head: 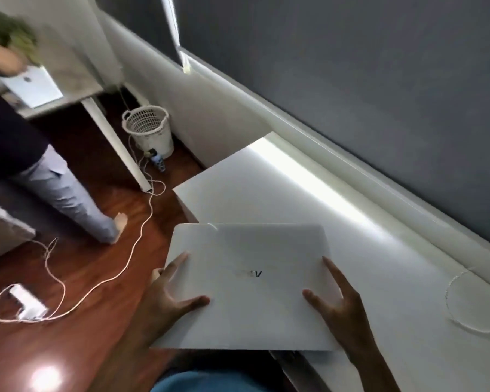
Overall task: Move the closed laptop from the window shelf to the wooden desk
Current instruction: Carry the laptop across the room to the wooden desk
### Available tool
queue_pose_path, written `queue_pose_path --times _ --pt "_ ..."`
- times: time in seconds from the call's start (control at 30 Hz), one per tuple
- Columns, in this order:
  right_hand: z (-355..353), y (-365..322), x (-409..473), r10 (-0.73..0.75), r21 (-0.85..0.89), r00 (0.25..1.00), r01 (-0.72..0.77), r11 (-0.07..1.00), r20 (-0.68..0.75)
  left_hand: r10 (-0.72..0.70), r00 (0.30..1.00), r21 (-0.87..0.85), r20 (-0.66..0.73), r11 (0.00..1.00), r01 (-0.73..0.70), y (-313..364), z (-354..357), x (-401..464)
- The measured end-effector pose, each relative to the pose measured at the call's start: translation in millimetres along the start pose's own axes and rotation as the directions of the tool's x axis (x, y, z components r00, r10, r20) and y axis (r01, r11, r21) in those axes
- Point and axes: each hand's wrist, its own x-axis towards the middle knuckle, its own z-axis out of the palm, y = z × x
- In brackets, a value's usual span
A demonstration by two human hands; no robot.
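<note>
Both hands [266, 312] around closed laptop [249, 287]

You've got the closed laptop [246, 287] gripped at both side edges: left hand [164, 301] and right hand [340, 309], thumbs on the lid. Window shelf [351, 236] beyond your right hand, charger cable [68, 301] left.

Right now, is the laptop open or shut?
Shut. The laptop shows only its flat white lid with a small logo, with no screen or keys showing, held between both hands.
</note>
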Motion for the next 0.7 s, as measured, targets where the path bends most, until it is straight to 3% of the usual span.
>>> queue_pose_path --times 0.13,0.4,0.7 --pt "38 -19 4 -0.087 -0.019 0.986 0.091 0.996 0.144 -0.100 0.982 -0.060 -0.160 0.994 0.092 -42 -21 -44" --pt "137 -66 -26 -0.259 -0.097 0.901 0.310 0.946 0.349 -0.282 0.894 -0.228 -0.348 0.951 0.210 -123 -76 -129" --pt "289 -106 -100 -0.255 -0.084 0.716 0.401 0.912 0.650 -0.513 0.672 -0.442 -0.535 0.847 0.295 -221 -143 -254"
